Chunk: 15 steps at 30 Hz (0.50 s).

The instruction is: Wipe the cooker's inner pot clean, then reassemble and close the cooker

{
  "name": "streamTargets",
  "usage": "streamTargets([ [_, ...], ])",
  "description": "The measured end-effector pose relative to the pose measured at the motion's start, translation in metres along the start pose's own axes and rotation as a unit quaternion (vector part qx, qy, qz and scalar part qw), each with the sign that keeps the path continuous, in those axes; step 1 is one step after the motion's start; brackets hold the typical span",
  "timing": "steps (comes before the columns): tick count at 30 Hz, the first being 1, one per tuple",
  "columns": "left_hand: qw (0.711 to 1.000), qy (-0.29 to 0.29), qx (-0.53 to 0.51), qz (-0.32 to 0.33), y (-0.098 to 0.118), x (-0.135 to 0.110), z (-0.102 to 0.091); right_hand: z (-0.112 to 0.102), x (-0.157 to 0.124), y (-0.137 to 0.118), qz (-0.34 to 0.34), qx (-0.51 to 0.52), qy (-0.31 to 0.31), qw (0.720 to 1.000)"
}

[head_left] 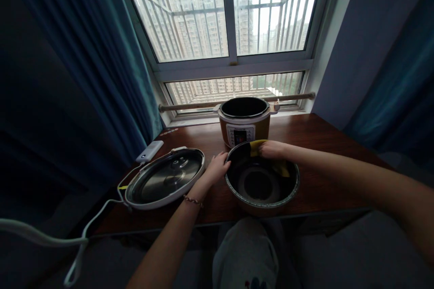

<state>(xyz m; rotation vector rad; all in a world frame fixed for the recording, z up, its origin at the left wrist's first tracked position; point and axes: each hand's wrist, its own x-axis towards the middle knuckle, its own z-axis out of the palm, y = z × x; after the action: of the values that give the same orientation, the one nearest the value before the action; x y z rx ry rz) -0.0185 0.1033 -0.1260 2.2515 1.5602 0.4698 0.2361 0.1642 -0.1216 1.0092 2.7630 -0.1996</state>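
A dark inner pot [259, 185] with a pale rim stands near the front edge of the wooden table, tilted a little toward me. My left hand [218, 167] grips its left rim, fingers curled over the edge. Inside the far right part of the pot, my right hand [270, 149] presses a yellow cloth [257, 146] against the wall. Part of the cloth hangs down below the hand. Behind the pot sits the electric pressure cooker body [244, 122], its top uncovered and its control panel facing me. To the left lies the cooker lid [166, 178], metal inside facing up.
The brown table [301, 128] meets a barred window at the back. A white power strip [149, 151] rests at the left edge, and a white cable [98, 216] runs down beside it. Blue curtains [101, 45] hang left and right.
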Motion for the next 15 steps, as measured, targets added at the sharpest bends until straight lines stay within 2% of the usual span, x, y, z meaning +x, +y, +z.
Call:
streamTargets([
  [4,1.000,0.002,0.003,-0.006,-0.001,0.001,0.001,-0.008,0.033,-0.004,-0.149,-0.035,0.010,0.988],
  [8,1.000,0.004,-0.002,-0.011,0.001,0.000,0.002,-0.005,0.051,-0.005,-0.263,-0.100,0.058,0.958],
  [10,1.000,0.007,-0.010,-0.016,0.002,-0.001,0.002,0.001,0.050,0.000,-0.267,-0.119,0.077,0.953],
  [15,0.999,0.021,-0.040,-0.027,0.003,-0.003,0.003,0.028,0.032,0.013,-0.160,-0.093,0.054,0.981],
])
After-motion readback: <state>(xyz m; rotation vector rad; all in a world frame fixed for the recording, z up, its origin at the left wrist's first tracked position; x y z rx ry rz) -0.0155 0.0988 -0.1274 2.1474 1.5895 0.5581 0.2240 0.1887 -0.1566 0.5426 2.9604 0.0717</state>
